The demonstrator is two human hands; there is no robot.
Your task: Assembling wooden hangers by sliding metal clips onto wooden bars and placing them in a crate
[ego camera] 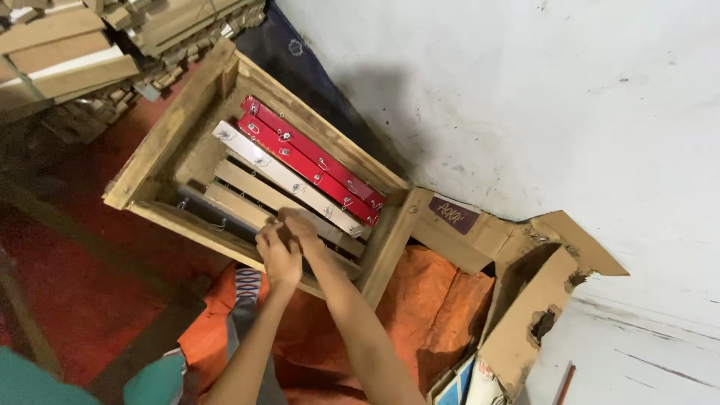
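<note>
Wooden crate (255,150) on red floor (75,292), against white wall (525,97); orange tarp (435,307) at its near edge. Left hand (276,255) and right hand (304,229), fingers clamped together on a brown flat case (247,206) at crate's near side. Red cases (311,159) along far side.

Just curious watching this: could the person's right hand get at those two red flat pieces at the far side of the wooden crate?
Probably yes. The right hand is already over the open-topped crate, and the red pieces stand uncovered beyond the pale slats, with nothing lying over them.
</note>
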